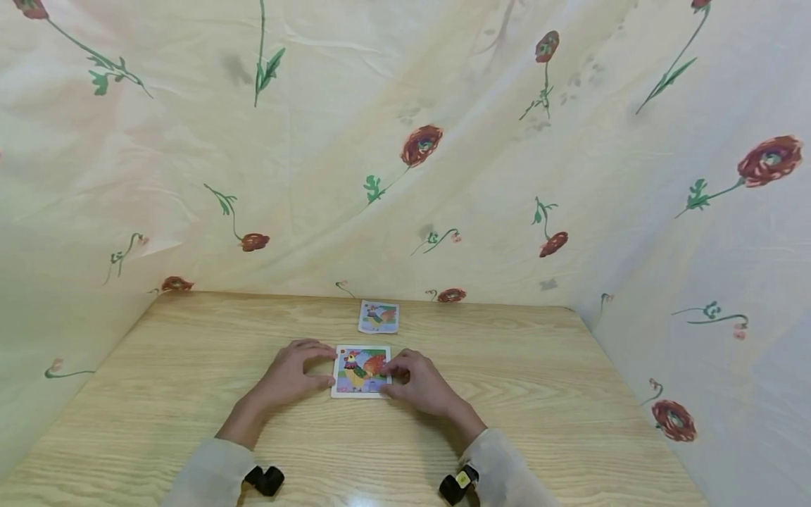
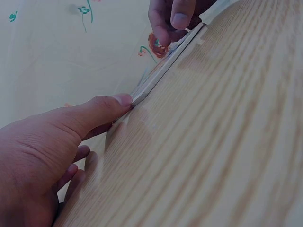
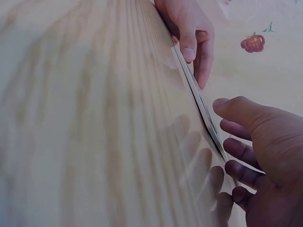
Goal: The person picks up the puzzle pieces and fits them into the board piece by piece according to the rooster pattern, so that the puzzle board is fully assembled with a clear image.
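A flat rooster puzzle board (image 1: 358,367) with a white rim lies on the wooden table. My left hand (image 1: 294,373) holds its left edge, the thumb at the lower corner and the fingers near the upper one. In the left wrist view, the thumb of the left hand (image 2: 57,127) touches the board's edge (image 2: 156,80). Over the right side is my right hand (image 1: 421,384), its fingers bent loosely. The right wrist view shows the right hand (image 3: 270,151) with thumb and fingers spread apart beside the board (image 3: 196,97); fingertip contact is unclear.
Just behind the board lies a paper card (image 1: 379,317) with a similar rooster picture. Flowered cloth (image 1: 317,176) hangs behind and beside the wooden table (image 1: 538,394). Black wrist devices sit near both sleeves.
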{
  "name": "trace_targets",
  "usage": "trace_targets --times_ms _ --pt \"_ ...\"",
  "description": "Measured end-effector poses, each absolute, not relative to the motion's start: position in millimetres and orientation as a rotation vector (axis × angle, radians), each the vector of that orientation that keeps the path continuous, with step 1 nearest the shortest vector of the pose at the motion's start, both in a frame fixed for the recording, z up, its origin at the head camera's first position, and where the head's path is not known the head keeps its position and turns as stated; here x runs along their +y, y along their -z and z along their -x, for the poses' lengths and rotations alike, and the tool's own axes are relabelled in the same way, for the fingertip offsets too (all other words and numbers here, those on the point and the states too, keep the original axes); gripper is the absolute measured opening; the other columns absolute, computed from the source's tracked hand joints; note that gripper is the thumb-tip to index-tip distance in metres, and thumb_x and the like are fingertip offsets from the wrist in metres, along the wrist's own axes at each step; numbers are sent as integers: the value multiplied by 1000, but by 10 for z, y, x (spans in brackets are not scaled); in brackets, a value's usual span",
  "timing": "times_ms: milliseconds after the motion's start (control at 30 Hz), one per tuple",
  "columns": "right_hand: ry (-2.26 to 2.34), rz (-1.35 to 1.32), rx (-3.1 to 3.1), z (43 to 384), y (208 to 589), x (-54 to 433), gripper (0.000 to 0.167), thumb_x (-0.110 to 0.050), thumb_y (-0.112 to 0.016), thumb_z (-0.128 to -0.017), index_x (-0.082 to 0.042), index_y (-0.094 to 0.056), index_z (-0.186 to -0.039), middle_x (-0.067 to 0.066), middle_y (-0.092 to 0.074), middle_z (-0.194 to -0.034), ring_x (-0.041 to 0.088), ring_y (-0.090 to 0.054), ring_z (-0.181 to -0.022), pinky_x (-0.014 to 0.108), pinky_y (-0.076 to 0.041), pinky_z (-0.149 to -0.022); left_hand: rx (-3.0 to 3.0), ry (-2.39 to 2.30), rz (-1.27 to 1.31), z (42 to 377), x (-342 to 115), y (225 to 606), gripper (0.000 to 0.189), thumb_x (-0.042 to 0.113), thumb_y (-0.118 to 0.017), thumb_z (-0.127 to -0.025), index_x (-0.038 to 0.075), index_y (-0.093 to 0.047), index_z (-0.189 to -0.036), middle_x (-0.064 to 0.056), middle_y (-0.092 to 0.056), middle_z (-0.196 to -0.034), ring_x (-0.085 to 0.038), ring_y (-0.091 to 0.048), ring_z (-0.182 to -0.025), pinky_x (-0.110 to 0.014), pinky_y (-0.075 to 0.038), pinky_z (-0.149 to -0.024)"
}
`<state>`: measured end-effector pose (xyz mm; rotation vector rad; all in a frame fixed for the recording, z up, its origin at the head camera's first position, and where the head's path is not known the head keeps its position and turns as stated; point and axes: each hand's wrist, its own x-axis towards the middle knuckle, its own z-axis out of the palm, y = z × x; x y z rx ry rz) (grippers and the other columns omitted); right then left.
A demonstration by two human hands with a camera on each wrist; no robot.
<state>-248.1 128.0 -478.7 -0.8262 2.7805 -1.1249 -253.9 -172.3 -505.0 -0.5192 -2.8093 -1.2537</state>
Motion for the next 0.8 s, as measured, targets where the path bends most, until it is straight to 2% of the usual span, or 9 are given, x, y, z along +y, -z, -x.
trace_targets --times_ms 267,567,800 --pt "1089 879 2813 2480 4805 1231 17 -23 -81 -90 -15 -81 -105 -2 -63 -95 14 -51 -85 22 -43 -73 -2813 1250 509 2527 -1733 5046 44 41 -83 -87 33 -72 -129 5 -63 -143 -31 -40 -147 -73 -24 -119" --pt "1051 902 2841 2478 4813 1221 10 -21 -82 -90 -16 -79 -99 -2 -63 -96 14 -51 -90 23 -42 -76 -2813 1256 507 2526 -1736 5045 44 41 -83 -87 33 -71 -129 5 -63 -143 -31 -40 -147 -72 -25 -119" --pt "1001 921 2847 2456 4785 1208 13 -22 -80 -91 -18 -80 -103 -1 -62 -98 15 -48 -90 24 -39 -76 -2816 1245 506 2518 -1753 5046 45 41 -82 -87 32 -71 -129 5 -63 -143 -32 -40 -147 -73 -25 -119"
